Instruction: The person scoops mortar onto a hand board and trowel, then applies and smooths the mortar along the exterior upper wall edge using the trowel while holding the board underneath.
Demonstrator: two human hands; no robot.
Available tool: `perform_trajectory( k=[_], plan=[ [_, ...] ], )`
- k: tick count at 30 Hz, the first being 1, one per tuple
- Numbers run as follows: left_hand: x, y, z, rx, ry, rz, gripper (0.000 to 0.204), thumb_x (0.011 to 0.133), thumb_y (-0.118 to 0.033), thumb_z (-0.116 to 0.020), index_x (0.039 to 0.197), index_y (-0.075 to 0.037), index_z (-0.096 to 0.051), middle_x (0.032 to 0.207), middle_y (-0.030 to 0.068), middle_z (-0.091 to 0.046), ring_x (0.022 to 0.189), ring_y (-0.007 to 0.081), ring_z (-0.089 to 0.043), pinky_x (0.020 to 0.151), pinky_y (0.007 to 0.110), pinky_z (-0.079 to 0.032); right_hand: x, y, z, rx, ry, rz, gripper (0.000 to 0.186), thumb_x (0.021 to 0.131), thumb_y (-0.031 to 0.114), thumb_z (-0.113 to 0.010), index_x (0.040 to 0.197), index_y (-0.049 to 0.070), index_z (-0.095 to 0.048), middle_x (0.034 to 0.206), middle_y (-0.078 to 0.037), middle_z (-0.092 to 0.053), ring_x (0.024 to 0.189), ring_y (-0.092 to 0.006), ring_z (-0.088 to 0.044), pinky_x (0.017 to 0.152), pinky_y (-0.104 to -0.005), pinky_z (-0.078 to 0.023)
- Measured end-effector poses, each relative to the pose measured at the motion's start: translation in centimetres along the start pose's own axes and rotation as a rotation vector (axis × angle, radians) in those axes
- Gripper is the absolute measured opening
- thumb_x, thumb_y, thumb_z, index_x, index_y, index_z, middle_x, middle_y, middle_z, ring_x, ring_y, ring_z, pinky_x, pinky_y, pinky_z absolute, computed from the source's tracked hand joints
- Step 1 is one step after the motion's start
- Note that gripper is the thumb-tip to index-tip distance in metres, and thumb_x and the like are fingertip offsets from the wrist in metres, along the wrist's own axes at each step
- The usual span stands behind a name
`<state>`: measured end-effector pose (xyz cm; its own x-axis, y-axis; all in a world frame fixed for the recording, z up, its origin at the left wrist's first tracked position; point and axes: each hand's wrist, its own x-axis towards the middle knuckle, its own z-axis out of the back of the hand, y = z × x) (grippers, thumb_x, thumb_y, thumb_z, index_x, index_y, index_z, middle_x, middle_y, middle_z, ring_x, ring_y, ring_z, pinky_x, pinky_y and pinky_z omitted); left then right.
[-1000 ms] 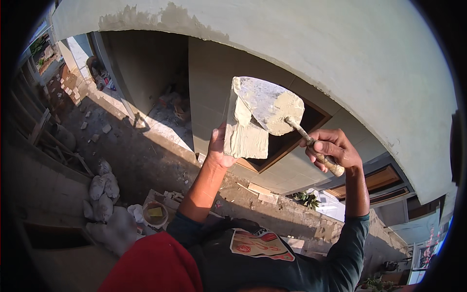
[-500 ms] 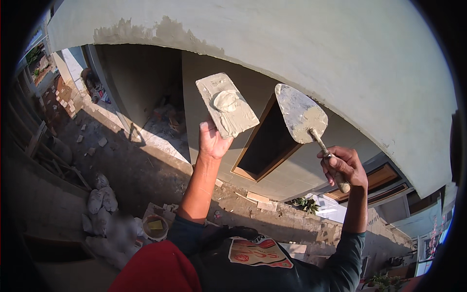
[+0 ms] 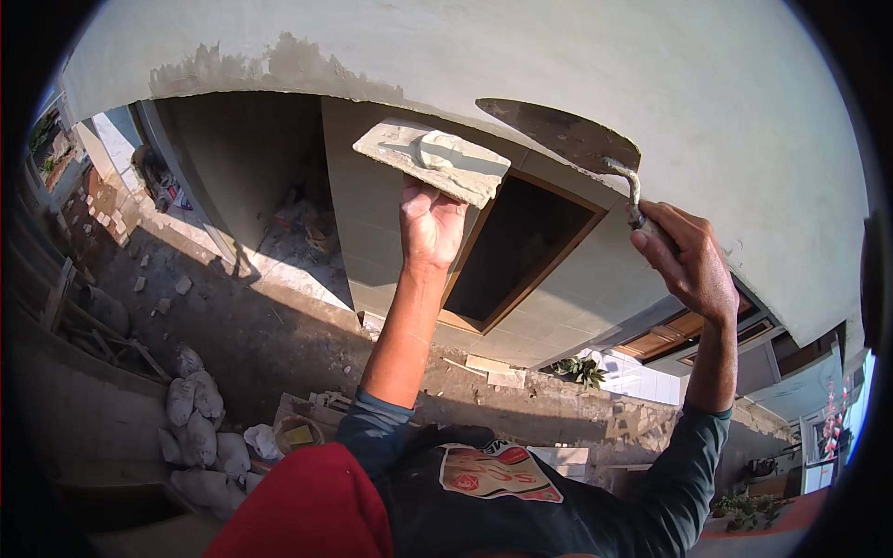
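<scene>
My left hand [image 3: 433, 223] is closed beneath a plasterer's hawk [image 3: 383, 147], a small flat rectangular board coated with pale mortar; its grip is hidden. A lump of wet mortar [image 3: 441, 151] sits on top of the board. Gripped by its handle in my right hand [image 3: 696, 256] is a pointed trowel [image 3: 563, 135], its blade tilted and in shadow, pointing left. The blade is in front of the lower part of the pale plastered wall band [image 3: 726, 112]; I cannot tell whether it touches. A darker, rough mortar patch [image 3: 293, 70] runs along the band's lower edge at the left.
Below lies a dirt ground [image 3: 251, 339] strewn with rubble. White sacks [image 3: 197, 409] and a bucket [image 3: 299, 432] stand lower left. Under the band are a dark doorway [image 3: 251, 158] and a wood-framed window [image 3: 526, 246]. A plant [image 3: 583, 370] grows near white tiles.
The trowel has risen toward the wall band and its blade has turned from facing me to a tilted, shadowed angle. The hawk has moved up slightly and tipped flatter.
</scene>
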<state>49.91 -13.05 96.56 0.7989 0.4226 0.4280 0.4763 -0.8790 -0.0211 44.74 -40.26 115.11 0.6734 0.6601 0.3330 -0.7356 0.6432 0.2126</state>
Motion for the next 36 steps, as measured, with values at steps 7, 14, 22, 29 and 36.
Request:
perform_trajectory(
  k=[7,14,22,29,36],
  plan=[
    [-1.2,-1.4,1.1,-0.015,0.041,0.001,0.058,0.081,0.001,-0.059,0.136,-0.012,-0.046,0.136,0.0128,-0.050,0.127,0.0334,-0.049,0.102,0.060,-0.044,-4.8,-2.7,-8.0,0.607,0.043,-0.123,0.037,0.098,0.028,-0.058,0.112,-0.007,-0.060,0.077,-0.011,-0.059,0.059,-0.0167,-0.056,0.054,-0.0296,-0.045],
    [-1.8,-1.7,0.6,0.087,-0.055,0.061,0.057,0.082,0.001,-0.055,0.136,-0.012,-0.047,0.137,0.0141,-0.051,0.126,0.0341,-0.050,0.106,0.060,-0.040,-4.1,-1.9,-16.6,1.782,0.199,-0.190,0.042,0.098,0.031,-0.055,0.107,-0.010,-0.060,0.070,-0.012,-0.056,0.041,-0.0134,-0.050,0.035,-0.0239,-0.040],
    [-1.1,-4.3,0.9,0.110,-0.016,-0.013,0.055,0.083,0.002,-0.055,0.136,-0.009,-0.046,0.139,0.0161,-0.049,0.128,0.0365,-0.048,0.105,0.063,-0.041,-7.3,-3.0,-18.5,1.742,0.343,-0.369,0.042,0.097,0.030,-0.058,0.107,-0.011,-0.061,0.070,-0.013,-0.058,0.042,-0.0145,-0.053,0.034,-0.0234,-0.042],
    [-1.8,-5.2,1.6,0.138,-0.001,-0.035,0.055,0.084,0.003,-0.056,0.137,-0.009,-0.045,0.139,0.0167,-0.048,0.128,0.0375,-0.048,0.103,0.062,-0.044,-5.4,-2.6,-14.2,0.614,-0.120,0.023,0.037,0.092,0.024,-0.067,0.112,-0.007,-0.064,0.077,-0.009,-0.060,0.058,-0.0144,-0.054,0.051,-0.0283,-0.043],
    [-2.3,-5.4,2.0,0.282,-0.019,-0.087,0.059,0.086,0.000,-0.062,0.139,-0.016,-0.043,0.135,0.0051,-0.052,0.122,0.0260,-0.053,0.099,0.050,-0.049,-6.6,-2.3,-13.9,0.301,-0.194,0.192,0.030,0.083,0.013,-0.074,0.107,-0.003,-0.066,0.071,-0.010,-0.055,0.055,-0.0208,-0.053,0.050,-0.0340,-0.043]
  ],
)
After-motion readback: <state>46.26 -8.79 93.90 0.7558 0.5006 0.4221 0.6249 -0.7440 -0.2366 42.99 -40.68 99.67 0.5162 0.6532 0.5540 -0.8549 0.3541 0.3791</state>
